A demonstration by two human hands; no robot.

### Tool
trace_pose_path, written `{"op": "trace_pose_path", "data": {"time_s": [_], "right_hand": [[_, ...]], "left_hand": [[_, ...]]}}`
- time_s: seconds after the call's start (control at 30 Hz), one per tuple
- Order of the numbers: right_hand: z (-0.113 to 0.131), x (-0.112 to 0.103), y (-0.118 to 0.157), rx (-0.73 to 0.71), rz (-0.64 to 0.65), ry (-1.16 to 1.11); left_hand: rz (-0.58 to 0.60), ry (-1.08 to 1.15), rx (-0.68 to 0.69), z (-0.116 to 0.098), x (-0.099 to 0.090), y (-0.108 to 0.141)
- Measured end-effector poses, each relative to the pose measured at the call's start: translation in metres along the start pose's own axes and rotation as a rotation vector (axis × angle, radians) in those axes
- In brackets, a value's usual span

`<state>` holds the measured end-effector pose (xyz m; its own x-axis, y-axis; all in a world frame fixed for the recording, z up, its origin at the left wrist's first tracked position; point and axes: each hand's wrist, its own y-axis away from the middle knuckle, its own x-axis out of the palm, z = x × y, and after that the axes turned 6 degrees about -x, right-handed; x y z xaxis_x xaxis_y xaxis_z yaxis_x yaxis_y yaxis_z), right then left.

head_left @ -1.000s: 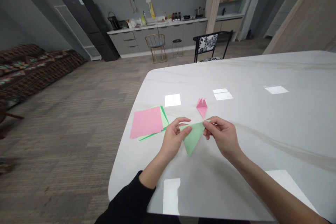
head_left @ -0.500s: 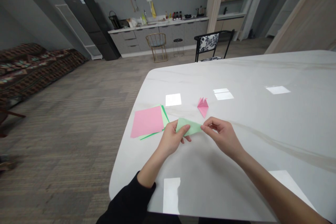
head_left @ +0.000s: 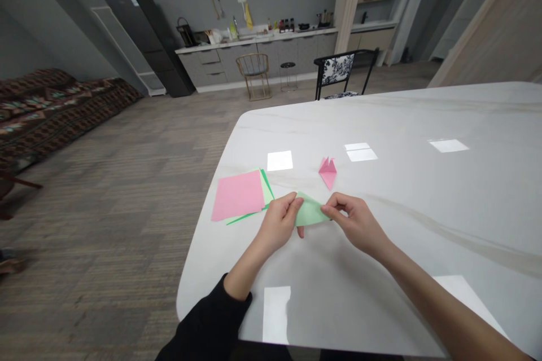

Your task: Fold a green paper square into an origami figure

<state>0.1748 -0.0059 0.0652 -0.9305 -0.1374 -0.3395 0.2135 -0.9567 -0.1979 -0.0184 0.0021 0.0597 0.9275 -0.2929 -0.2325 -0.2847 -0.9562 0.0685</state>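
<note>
A light green folded paper (head_left: 310,211) is held up between both hands above the table. My left hand (head_left: 279,219) pinches its left end, thumb on top and some fingers hidden behind it. At the right end, the thumb and forefinger of my right hand (head_left: 350,217) close on the paper's tip. Just beyond the hands lies a pink folded paper figure (head_left: 327,172) with pointed tips. To the left of my left hand is a stack of square paper sheets (head_left: 237,196), pink on top with light and darker green edges showing beneath.
The white marbled table (head_left: 402,169) carries bright light reflections. A black chair (head_left: 339,73) with a patterned back stands at its far edge. Farther off are a gold-framed chair (head_left: 254,70), a stool (head_left: 288,70), a kitchen counter (head_left: 199,49) and a dark fridge (head_left: 148,39).
My left hand's grip has shifted to the left end of the green paper, its thumb now nearer the edge. The paper is tilted differently and shows a broader face. My right hand moved slightly left.
</note>
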Motion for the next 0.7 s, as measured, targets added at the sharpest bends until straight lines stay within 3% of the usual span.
{"op": "trace_pose_path", "data": {"time_s": [0.13,0.33,0.5,0.7], "right_hand": [[0.0,-0.001,0.0,0.008,0.039,0.009],[0.002,-0.001,0.001,-0.095,0.087,0.082],[0.001,0.002,0.002,-0.141,0.041,0.13],[0.004,0.004,0.004,-0.186,0.004,0.154]], "left_hand": [[0.006,-0.029,0.023,-0.004,-0.002,0.002],[0.101,-0.195,0.098,-0.003,-0.002,0.001],[-0.134,-0.223,0.214,0.004,0.004,-0.003],[-0.223,0.038,0.152,0.006,0.01,-0.003]]}}
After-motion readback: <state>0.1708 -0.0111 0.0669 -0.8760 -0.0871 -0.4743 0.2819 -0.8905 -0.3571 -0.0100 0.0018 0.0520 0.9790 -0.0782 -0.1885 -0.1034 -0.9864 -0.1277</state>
